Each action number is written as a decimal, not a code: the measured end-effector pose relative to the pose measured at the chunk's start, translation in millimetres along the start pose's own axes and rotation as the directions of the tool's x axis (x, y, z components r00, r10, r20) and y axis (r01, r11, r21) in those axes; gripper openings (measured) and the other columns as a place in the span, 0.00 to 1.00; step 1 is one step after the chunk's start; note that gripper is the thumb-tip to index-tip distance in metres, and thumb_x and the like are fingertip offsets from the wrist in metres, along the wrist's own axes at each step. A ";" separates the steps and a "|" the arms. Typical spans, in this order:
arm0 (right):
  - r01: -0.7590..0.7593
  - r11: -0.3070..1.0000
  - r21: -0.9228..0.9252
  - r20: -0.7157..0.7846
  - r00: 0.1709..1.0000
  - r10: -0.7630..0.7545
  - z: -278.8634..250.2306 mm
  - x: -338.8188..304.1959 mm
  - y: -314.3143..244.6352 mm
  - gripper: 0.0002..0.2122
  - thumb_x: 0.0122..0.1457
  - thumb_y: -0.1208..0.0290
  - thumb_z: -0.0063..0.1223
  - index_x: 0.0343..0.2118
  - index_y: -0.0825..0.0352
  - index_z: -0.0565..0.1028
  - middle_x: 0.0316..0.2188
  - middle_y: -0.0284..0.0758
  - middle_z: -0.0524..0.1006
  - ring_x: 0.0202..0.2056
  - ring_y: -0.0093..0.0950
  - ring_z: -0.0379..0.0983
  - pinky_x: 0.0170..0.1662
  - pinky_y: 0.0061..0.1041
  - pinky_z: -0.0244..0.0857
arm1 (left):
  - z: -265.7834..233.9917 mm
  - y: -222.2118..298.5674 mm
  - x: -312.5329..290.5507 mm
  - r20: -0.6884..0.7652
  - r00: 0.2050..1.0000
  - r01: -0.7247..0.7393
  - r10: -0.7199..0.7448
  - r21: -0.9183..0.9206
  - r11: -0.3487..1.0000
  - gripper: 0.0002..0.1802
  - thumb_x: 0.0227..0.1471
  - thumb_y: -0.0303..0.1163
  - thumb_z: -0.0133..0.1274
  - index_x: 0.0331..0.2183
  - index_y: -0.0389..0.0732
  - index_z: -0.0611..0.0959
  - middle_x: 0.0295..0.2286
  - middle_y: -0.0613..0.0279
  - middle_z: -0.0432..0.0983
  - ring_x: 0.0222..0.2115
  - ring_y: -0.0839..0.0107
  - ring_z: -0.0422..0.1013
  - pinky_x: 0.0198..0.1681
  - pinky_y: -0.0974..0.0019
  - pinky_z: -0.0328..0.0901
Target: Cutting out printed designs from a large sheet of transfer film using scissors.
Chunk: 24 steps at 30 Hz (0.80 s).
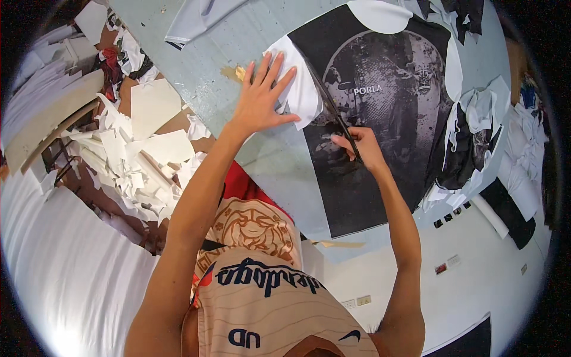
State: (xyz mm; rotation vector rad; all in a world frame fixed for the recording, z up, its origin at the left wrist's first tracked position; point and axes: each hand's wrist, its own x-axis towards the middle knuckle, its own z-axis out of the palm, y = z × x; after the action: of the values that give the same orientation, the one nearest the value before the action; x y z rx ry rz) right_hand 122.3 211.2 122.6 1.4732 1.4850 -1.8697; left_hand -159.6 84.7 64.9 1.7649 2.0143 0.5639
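Left hand (262, 107) spread open on white cloth (304, 92), upper centre, seemingly keeping it flat. Right hand (367, 150), apart, wrapped round scissors (339, 117), centre. Dark shirt panel (386, 89), upper right, flat on table (267, 169), likely for support.

Left of the left fingers (275, 66) and lower, white scraps (116, 143) lie in a heap, with 1 pale sheet (156, 106) among them. Farther left is white draped material (77, 256). Above the left fingers, 1 pale grey cloth (199, 25) lies on the table (184, 74). Right of the right fingers (361, 134) is a pile of black and white fabric scraps (480, 110); below these fingers, 2 small plates (364, 301) are side by side.
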 end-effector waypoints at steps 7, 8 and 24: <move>0.060 0.998 0.001 0.008 0.998 -0.060 -6.3 9.4 -2.0 0.22 0.54 0.51 0.73 0.18 0.63 0.75 0.14 0.23 0.68 0.16 0.15 0.63 0.21 0.19 0.54 | -0.9 -0.3 2.2 0.029 0.999 -0.016 0.016 0.022 1.000 0.62 0.38 0.73 0.64 0.69 0.53 0.66 0.72 0.50 0.46 0.73 0.46 0.41 0.70 0.33 0.35; 0.059 0.998 0.001 0.017 0.998 -0.059 -6.2 10.8 -5.2 0.22 0.54 0.51 0.73 0.18 0.63 0.75 0.13 0.23 0.68 0.16 0.15 0.63 0.21 0.19 0.54 | -0.2 0.6 2.4 0.023 1.000 -0.013 0.013 0.013 1.000 0.62 0.38 0.72 0.64 0.69 0.53 0.66 0.72 0.50 0.47 0.73 0.47 0.41 0.70 0.33 0.35; 0.155 0.984 -0.089 -0.092 0.982 -0.163 15.0 19.4 -27.6 0.21 0.56 0.55 0.72 0.18 0.65 0.75 0.13 0.24 0.69 0.14 0.15 0.62 0.19 0.19 0.53 | -7.9 -6.6 -4.3 0.011 0.999 -0.052 0.052 0.012 0.999 0.64 0.34 0.67 0.69 0.69 0.55 0.65 0.72 0.54 0.48 0.73 0.49 0.43 0.70 0.33 0.38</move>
State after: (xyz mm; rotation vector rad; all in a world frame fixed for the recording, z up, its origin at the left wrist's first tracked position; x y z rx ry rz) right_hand 85.8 215.6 119.0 1.4670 1.7506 -1.8234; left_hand -168.8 79.3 68.1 1.8288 1.9734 0.5577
